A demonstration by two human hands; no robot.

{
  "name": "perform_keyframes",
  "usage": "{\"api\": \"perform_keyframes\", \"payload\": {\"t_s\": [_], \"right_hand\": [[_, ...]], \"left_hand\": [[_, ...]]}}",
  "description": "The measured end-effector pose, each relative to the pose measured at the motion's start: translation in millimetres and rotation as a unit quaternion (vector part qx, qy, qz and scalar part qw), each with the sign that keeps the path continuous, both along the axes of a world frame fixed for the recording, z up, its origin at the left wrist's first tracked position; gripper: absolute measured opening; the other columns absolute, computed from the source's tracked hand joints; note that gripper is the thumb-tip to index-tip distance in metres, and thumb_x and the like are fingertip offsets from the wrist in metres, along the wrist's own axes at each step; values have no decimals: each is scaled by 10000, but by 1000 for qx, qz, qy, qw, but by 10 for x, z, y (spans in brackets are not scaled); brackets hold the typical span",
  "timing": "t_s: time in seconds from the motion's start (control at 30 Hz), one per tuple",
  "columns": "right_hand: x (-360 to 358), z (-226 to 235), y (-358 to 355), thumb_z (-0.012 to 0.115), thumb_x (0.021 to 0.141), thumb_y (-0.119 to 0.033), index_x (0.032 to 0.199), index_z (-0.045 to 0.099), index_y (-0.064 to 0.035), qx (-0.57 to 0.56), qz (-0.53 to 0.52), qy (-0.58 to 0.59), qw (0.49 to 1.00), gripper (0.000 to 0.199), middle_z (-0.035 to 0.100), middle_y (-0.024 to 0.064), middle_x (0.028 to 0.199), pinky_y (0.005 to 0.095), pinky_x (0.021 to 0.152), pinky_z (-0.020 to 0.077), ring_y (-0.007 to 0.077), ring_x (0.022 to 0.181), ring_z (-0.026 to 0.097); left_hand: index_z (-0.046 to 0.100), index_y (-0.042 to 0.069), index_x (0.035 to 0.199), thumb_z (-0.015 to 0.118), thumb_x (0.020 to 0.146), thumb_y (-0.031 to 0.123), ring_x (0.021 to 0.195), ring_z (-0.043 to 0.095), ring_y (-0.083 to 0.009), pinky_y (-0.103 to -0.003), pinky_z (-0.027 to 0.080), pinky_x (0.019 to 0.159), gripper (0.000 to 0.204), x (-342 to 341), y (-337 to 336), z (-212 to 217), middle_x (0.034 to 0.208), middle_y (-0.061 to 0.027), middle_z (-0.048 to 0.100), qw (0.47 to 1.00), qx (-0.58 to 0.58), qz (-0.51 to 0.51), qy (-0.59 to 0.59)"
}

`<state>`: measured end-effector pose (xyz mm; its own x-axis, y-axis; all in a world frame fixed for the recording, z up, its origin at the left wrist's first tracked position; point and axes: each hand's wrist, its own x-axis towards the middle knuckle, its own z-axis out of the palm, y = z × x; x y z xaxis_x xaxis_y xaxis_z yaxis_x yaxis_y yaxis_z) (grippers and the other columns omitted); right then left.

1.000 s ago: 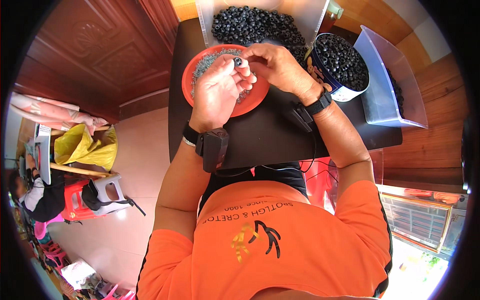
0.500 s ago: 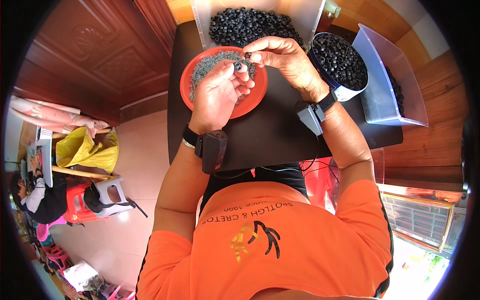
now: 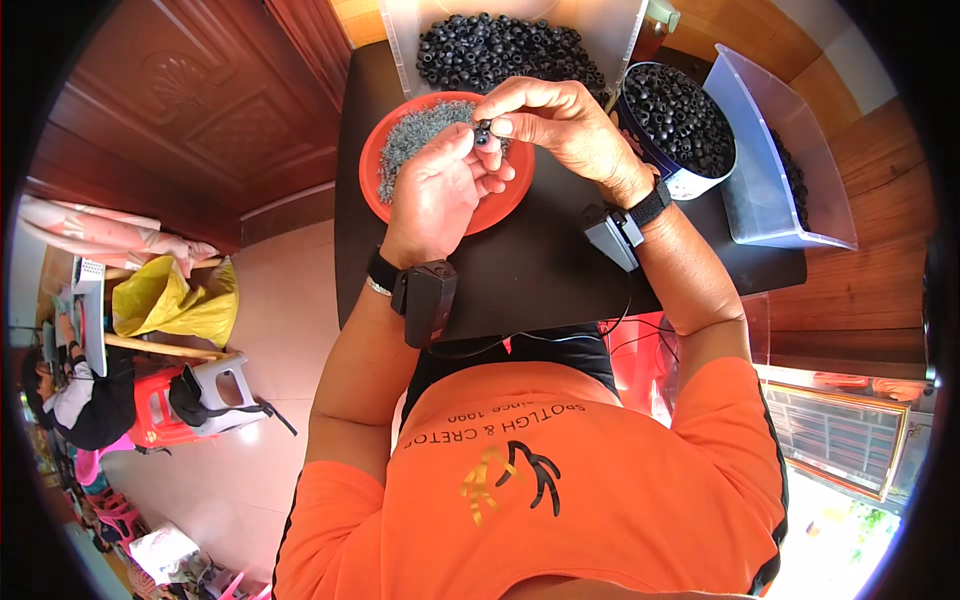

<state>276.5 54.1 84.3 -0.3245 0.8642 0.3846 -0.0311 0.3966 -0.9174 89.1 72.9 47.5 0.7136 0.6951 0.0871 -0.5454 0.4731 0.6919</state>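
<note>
A single view is given, taken from a head-worn fisheye camera looking steeply down from close above. The black table [image 3: 560, 270] is seen at the far, top side, the person's orange shirt [image 3: 560, 480] near the bottom edge. Straight edges are bent toward the rim, and the floor is taken in at left.

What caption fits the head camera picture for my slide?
Two hands, left hand and right hand, pinch a small black ring above a red bowl.
</note>
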Motion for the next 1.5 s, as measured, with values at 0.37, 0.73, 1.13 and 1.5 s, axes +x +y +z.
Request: {"api": "perform_keyframes", "payload": {"t_s": [0.37, 0.73, 1.13, 1.5], "right_hand": [[-28, 7, -20, 608, 879, -22, 1063, 674, -40, 29, -8, -26, 999, 197, 637, 69, 995, 278, 837, 488, 149, 918, 606], [-156, -80, -56, 754, 735, -6, 1054, 677, -65, 184, -110, -133, 968, 334, 653, 72, 1003, 292, 829, 495, 170, 922, 616], [-214, -144, -28, 772, 713, -48, 1025, 666, -67, 312, -202, -191, 909, 331, 679, 50, 976, 312, 776, 519, 209, 887, 636], [-267, -182, -34, 718, 762, -88, 974, 635, -56, 400, -233, -258, 848, 230, 668, 63, 916, 349, 708, 522, 266, 828, 639]], "left_hand": [[569, 73, 931, 477, 939, 280, 834, 582, -190, -319, 441, 781, 226, 8, 8, -4, 871, -28, 581, 1000, -13, -2, 10], [565, 79, 1036, 479, 942, 258, 877, 564, -153, -307, 433, 789, 220, 35, -11, -9, 919, -33, 611, 998, -43, 49, 24], [557, 82, 1084, 440, 960, 239, 912, 544, -124, -303, 419, 815, 232, 24, -20, 0, 993, -20, 587, 998, -20, 56, 6], [554, 56, 1097, 385, 980, 215, 958, 550, -138, -331, 432, 866, 260, 56, -58, -13, 1029, -33, 586, 996, 10, 90, 19]]}}
